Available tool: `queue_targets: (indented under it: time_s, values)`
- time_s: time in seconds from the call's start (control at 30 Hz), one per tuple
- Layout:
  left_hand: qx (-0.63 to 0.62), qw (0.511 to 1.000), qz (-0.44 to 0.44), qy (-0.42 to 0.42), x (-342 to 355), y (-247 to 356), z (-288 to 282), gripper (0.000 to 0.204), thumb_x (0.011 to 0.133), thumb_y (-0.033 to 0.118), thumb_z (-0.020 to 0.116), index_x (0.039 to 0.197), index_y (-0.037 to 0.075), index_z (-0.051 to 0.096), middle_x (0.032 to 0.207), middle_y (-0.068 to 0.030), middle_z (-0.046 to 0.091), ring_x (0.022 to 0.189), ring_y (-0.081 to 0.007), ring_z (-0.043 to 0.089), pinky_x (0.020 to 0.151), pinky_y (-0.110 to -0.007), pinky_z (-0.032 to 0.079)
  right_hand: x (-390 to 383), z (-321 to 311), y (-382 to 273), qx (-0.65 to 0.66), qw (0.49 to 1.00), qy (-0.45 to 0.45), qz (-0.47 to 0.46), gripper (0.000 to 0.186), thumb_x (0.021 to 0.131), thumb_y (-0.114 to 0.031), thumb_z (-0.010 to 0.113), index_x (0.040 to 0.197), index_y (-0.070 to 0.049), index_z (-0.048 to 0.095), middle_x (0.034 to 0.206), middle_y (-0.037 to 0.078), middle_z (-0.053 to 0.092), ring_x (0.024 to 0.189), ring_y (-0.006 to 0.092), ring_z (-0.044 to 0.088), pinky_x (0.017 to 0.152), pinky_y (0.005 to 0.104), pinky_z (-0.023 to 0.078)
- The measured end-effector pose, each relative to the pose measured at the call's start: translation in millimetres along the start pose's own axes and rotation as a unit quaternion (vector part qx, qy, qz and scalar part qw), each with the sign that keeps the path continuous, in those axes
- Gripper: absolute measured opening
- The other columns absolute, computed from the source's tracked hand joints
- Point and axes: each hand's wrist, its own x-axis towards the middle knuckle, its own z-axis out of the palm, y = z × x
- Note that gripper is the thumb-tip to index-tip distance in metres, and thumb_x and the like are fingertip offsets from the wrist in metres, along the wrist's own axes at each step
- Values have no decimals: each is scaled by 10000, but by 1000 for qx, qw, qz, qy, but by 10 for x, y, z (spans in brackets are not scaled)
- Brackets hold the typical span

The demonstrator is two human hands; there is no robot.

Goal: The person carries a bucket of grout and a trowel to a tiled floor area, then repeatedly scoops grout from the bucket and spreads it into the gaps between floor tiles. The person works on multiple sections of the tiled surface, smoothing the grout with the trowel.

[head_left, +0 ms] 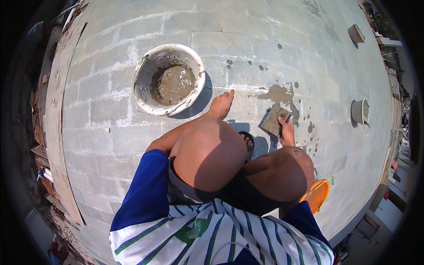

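I squat on a floor of grey blocks with pale joints. In my right hand (288, 132) is a flat rectangular float (276, 120), smeared with grey-brown mortar, gripped along its right side. Just beyond it a wet mortar smear (279, 93) spreads over the blocks. My left hand (221, 105) reaches past my knee with the index finger stretched toward a joint in the floor; nothing shows in it, and its other fingers are partly hidden. To its left stands a whitish round basin (138, 84) with wet mortar (177, 84) inside.
An orange bucket (320, 194) with a yellowish handle stands beside my right knee. Farther right are a grey bucket (358, 112) and a smaller container (356, 33). A long wooden plank (59, 119) runs along the left edge. My sandalled foot (247, 140) is between my knees.
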Motion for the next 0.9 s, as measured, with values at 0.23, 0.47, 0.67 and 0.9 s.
queue_targets:
  time_s: [0.23,0.47,0.67,0.9]
  values:
    - [-188,981,-35,15,-24,15,-114,573,804,96,574,1337,46,372,904,-195,597,796,-341,629,694,-405,523,67,148,-211,-15,1000,-21,-5,330,875,-73,573,1185,8,491,1085,105,606,965,212,600,857,339,474]
    - [-670,738,-36,-72,-833,131,-1666,568,853,128,650,1343,14,387,932,-57,577,751,-107,593,685,-245,498,44,125,-282,-38,998,-39,-19,402,877,-62,554,1259,-11,441,1157,109,565,1009,237,580,871,364,469]
    - [-616,740,-95,254,-2030,-838,-3144,539,880,108,619,1346,-6,374,946,-54,606,780,-105,617,729,-247,518,319,314,-254,-105,991,-79,-8,417,887,-61,517,1293,-26,432,1186,117,539,1059,246,544,900,367,429]
    - [-677,565,-344,321,-3182,-2564,-2880,409,861,64,624,1205,-14,418,877,-100,634,759,-147,636,704,-255,570,653,685,-238,-159,979,-124,-28,390,884,-50,510,1268,-17,449,1142,108,556,1017,239,559,867,361,448]
